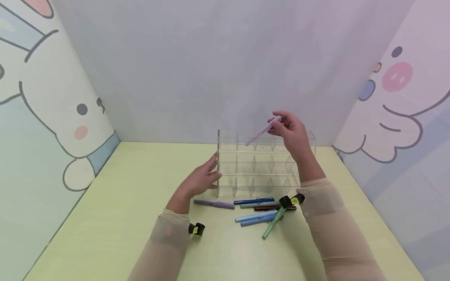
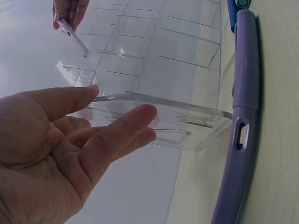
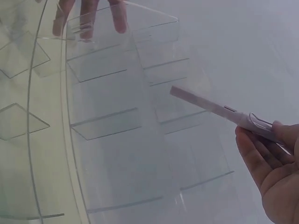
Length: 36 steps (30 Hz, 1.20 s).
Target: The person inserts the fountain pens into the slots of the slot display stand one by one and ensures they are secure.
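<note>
A clear acrylic organizer (image 1: pixel 261 168) with three tiers and thin dividers stands at mid-table. My left hand (image 1: pixel 201 179) is at its left side, with extended fingers (image 2: pixel 124 128) against the side panel. Above the top tier, my right hand (image 1: pixel 291 130) pinches a pale lilac pen (image 1: pixel 261 132) between thumb and fingers. The pen slants down to the left, its clip (image 3: pixel 261 122) near the thumb and its far end clear of the organizer. A purple pen (image 2: pixel 245 70) lies on the table near my left hand.
Several pens lie in front of the organizer: a dark blue pen (image 1: pixel 253 201), a grey-green pen (image 1: pixel 258 205), a dark red pen (image 1: pixel 263 208), two light blue pens (image 1: pixel 251 217) and a green pen (image 1: pixel 270 228). A grey wall (image 1: pixel 175 78) rises behind, with cartoon-printed panels on both sides.
</note>
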Motion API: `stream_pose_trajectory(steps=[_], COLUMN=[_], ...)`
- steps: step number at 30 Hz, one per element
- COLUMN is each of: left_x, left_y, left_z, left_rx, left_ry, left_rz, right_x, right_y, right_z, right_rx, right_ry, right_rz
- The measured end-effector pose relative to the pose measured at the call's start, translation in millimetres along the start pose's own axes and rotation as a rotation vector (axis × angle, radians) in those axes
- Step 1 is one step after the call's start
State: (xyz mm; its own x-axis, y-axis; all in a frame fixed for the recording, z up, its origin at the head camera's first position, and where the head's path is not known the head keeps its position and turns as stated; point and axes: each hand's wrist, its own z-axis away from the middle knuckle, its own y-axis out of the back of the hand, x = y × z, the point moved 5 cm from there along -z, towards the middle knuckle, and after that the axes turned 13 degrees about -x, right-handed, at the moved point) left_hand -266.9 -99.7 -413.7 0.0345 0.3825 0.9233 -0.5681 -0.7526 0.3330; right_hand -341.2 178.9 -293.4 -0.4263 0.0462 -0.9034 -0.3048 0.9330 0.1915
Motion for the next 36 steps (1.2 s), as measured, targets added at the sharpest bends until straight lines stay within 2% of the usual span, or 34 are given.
stream_pose_trajectory(steps=[10, 18, 30, 33, 36], left_x=[1.1, 1.6, 1.2, 0.6, 1.1], left_y=[0.0, 0.7, -0.2, 0.2, 1.6], left_z=[-1.4, -1.2, -1.1, -1.2, -1.4], left_rx=[0.001, -0.003, -0.008, -0.014, -0.016], left_ry=[-0.007, -0.019, -0.014, -0.011, -0.008], left_rz=[-0.014, -0.019, 0.0, 0.002, -0.008], right_x=[10.3, 9.7, 8.1, 4.7, -1.5], right_y=[-9.2, -11.0, -7.9, -4.2, -0.1], right_z=[2.4, 6.1, 8.7, 11.2, 19.3], right_rx=[-0.049, -0.08, -0.073, -0.035, 0.054], right_ry=[-0.032, -0.091, -0.096, -0.063, 0.012], right_rz=[0.083, 0.201, 0.358, 0.346, 0.311])
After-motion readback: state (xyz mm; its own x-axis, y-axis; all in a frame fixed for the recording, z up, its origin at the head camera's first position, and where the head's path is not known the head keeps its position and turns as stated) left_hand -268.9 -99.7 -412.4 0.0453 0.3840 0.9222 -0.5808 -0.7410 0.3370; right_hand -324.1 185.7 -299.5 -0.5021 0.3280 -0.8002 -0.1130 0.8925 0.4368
